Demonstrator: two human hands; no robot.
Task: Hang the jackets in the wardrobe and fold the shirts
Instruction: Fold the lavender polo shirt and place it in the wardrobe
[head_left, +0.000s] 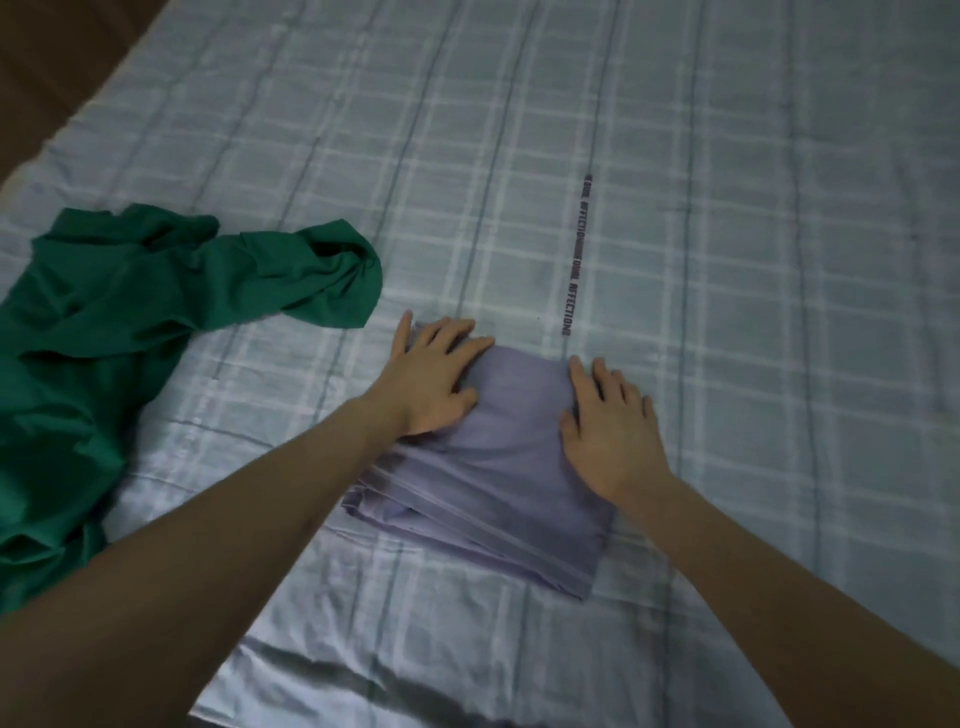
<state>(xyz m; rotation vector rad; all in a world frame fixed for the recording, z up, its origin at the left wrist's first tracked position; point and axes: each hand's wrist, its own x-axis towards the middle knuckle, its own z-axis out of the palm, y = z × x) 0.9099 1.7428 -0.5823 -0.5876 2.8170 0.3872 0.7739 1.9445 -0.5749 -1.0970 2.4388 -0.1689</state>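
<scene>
right now both your hands are flat on the folded lavender shirt (493, 467), which lies on the plaid bedsheet (727, 208) a little below the middle of the view. your left hand (434, 376) rests on the shirt's far left corner, fingers straight and spread, fingertips reaching past the cloth edge onto the sheet — nothing grasped, just pressing. your right hand (610, 428) lies on the far right edge of the same shirt, fingers also extended and flat, palm down, holding nothing. the shirt reads as a compact rectangle with stacked layers showing along its near left side. well apart to the left, a green shirt (130, 338) lies crumpled and unfolded on the sheet, one twisted part pointing toward your left hand but not touching it. a dark printed text strip (576, 254) runs along the sheet just beyond the lavender shirt — lettering too blurred to read surely.
</scene>
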